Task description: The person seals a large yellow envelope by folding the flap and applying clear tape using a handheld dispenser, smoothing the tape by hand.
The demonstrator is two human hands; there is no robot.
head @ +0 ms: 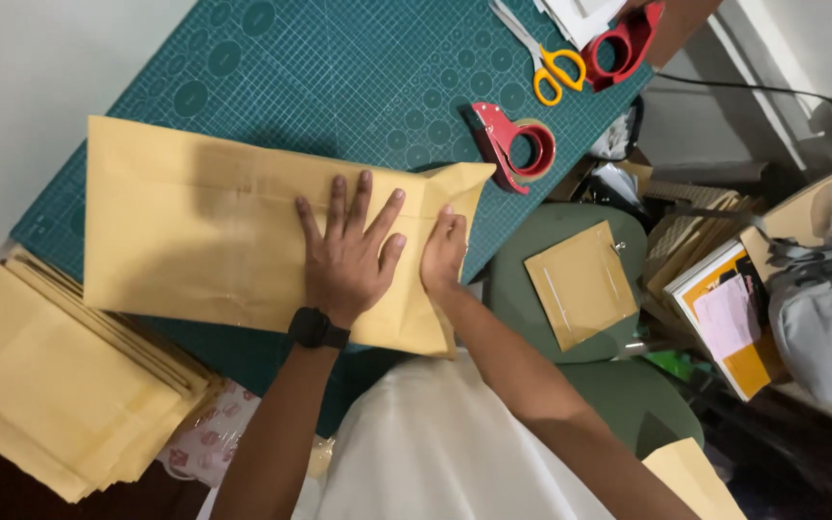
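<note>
The left hand (349, 250) is pressing flat with fingers spread on a large yellow envelope (204, 231) lying across the green cutting mat (339, 67), while the right hand (443, 255) is pinching its folded flap (459, 188) near the mat's right edge.

This looks like a home packing or craft workspace. A dark green gridded cutting mat (339, 67) covers the table across the upper middle of the frame, with orange-handled scissors (556, 67) and a red tape dispenser (517, 144) at upper right. A stack of tan paper envelopes (60, 395) sits lower left, and cluttered cardboard and books (715, 279) crowd the right.
</note>
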